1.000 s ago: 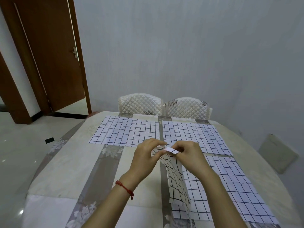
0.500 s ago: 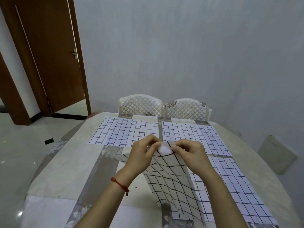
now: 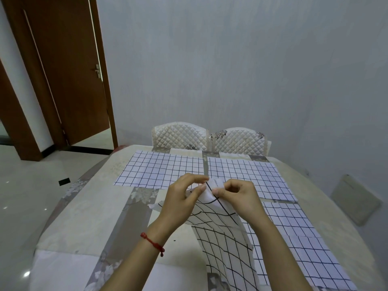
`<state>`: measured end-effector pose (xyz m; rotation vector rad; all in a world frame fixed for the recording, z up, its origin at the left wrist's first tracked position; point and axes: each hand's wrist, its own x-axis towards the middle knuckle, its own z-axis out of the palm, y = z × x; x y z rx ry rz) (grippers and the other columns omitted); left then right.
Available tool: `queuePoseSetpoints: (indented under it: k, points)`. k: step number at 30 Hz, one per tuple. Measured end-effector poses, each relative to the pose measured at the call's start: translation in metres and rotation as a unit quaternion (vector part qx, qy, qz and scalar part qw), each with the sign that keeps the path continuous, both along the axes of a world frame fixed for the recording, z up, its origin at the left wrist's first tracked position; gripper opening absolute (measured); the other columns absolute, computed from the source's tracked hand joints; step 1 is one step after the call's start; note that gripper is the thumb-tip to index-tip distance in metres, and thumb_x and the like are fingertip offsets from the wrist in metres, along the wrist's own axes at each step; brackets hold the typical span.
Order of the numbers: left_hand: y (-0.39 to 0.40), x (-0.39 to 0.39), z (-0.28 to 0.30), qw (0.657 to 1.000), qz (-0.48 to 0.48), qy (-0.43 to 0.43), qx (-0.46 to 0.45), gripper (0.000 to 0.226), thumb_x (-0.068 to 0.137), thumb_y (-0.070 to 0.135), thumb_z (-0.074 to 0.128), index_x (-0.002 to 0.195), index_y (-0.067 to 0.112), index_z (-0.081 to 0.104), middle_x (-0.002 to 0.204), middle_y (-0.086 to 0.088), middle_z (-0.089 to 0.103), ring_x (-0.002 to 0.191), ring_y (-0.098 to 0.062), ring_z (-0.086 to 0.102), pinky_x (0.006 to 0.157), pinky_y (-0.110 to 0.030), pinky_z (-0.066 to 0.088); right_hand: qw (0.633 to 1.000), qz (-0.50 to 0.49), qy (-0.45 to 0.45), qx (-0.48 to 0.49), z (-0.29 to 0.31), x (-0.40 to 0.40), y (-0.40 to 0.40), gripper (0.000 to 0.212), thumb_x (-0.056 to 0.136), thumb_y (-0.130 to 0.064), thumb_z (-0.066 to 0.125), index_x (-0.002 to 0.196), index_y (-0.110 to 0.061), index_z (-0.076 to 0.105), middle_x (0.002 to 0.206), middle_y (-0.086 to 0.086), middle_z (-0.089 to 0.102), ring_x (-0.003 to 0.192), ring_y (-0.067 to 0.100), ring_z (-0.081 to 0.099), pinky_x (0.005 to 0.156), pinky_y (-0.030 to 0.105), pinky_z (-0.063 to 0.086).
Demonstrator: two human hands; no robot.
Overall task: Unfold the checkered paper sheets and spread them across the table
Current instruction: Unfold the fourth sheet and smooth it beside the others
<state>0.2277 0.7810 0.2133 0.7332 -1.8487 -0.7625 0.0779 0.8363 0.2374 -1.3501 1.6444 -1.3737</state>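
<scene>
Both hands, left and right, are pinching the top edge of a creased, half-folded checkered sheet, which is hanging over the table. Three flat sheets are lying toward its far and right edges

Landmark: table. Two flat sheets side by side on its far half: far-left sheet, far-right sheet, narrow gap between. Near-right sheets lie flat toward the table's right edge, nearer than the far-right one. Held sheet hangs above table centre, left hand and right hand pinching its top. Two chairs behind the far edge.
</scene>
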Motion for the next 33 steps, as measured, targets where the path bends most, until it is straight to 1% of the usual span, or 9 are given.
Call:
queuePoseSetpoints:
  k: [4,9,13,18,23,25,27,31,33]
  points:
    - [0.000,0.001,-0.001,0.999,-0.002,0.002,-0.036,0.018,0.079,0.034,0.058,0.090,0.024,0.069,0.089,0.013,0.065,0.091,-0.006,0.060,0.079,-0.013,0.044,1.000,0.011,-0.012,-0.003,0.001,0.001,0.000,0.022,0.070,-0.013,0.076,0.054,-0.016,0.063,0.052,-0.006,0.060,0.053,0.004,0.054,0.053,0.013,0.042]
    - [0.000,-0.001,-0.002,0.999,0.035,0.018,0.023,0.013,0.078,0.009,0.068,0.089,0.017,0.070,0.082,0.019,0.063,0.087,0.006,0.058,0.073,-0.004,0.041,1.000,0.018,-0.024,0.005,-0.001,0.001,0.000,0.020,0.070,-0.014,0.076,0.056,-0.015,0.062,0.060,0.004,0.061,0.058,0.011,0.056,0.057,0.021,0.044]
    - [-0.002,-0.001,-0.005,0.999,0.033,0.012,0.024,0.018,0.076,0.003,0.067,0.073,0.021,0.068,0.074,0.014,0.063,0.082,-0.001,0.059,0.070,-0.009,0.043,1.000,0.021,-0.018,0.005,-0.003,0.000,-0.001,0.020,0.072,-0.015,0.075,0.058,-0.013,0.061,0.063,0.007,0.057,0.061,0.013,0.051,0.060,0.024,0.041]
    - [-0.008,0.004,-0.009,0.997,0.066,0.034,0.017,0.016,0.076,0.003,0.068,0.071,0.019,0.068,0.075,0.011,0.064,0.082,-0.001,0.058,0.072,-0.006,0.041,0.999,0.012,-0.033,0.000,-0.007,-0.008,-0.003,0.020,0.075,-0.009,0.072,0.058,-0.013,0.063,0.048,-0.010,0.061,0.048,-0.003,0.053,0.050,0.008,0.041]
    - [-0.012,0.013,-0.010,0.992,0.107,0.041,0.049,0.027,0.079,0.007,0.065,0.068,0.032,0.063,0.078,0.013,0.063,0.082,0.004,0.056,0.071,-0.001,0.037,1.000,-0.013,-0.024,-0.003,-0.010,-0.017,-0.005,0.019,0.078,-0.012,0.070,0.061,-0.010,0.062,0.050,-0.010,0.056,0.044,-0.004,0.048,0.048,0.007,0.038]
    - [-0.015,0.018,-0.009,0.988,0.140,0.053,0.047,0.025,0.079,0.009,0.066,0.069,0.031,0.062,0.081,0.012,0.058,0.081,0.002,0.054,0.069,0.001,0.036,0.998,-0.043,-0.030,-0.020,-0.011,-0.022,-0.006,0.021,0.078,-0.011,0.070,0.059,-0.010,0.060,0.050,-0.010,0.053,0.045,-0.003,0.047,0.048,0.007,0.037]
    - [-0.020,0.027,-0.008,0.981,0.173,0.067,0.057,0.020,0.077,0.009,0.068,0.071,0.028,0.065,0.079,0.007,0.052,0.076,-0.002,0.051,0.065,0.001,0.036,0.996,-0.077,-0.026,-0.035,-0.012,-0.029,-0.007,0.023,0.078,-0.011,0.070,0.058,-0.013,0.059,0.052,-0.009,0.052,0.049,0.001,0.046,0.051,0.012,0.037]
    - [-0.028,0.048,-0.015,0.972,0.195,0.087,0.102,0.023,0.077,0.008,0.069,0.069,0.030,0.067,0.058,0.011,0.065,0.060,-0.004,0.057,0.058,-0.008,0.044,0.993,-0.106,-0.015,-0.039,-0.011,-0.048,-0.013,0.016,0.079,-0.012,0.068,0.064,-0.012,0.062,0.063,-0.001,0.058,0.063,0.011,0.051,0.060,0.022,0.039]
    - [-0.028,0.055,-0.018,0.964,0.197,0.099,0.148,0.020,0.079,0.008,0.066,0.068,0.025,0.068,0.049,0.008,0.064,0.046,-0.005,0.056,0.051,-0.013,0.046,0.992,-0.120,-0.013,-0.040,-0.012,-0.057,-0.018,0.014,0.079,-0.013,0.069,0.066,-0.013,0.063,0.068,-0.001,0.061,0.068,0.013,0.054,0.065,0.024,0.042]
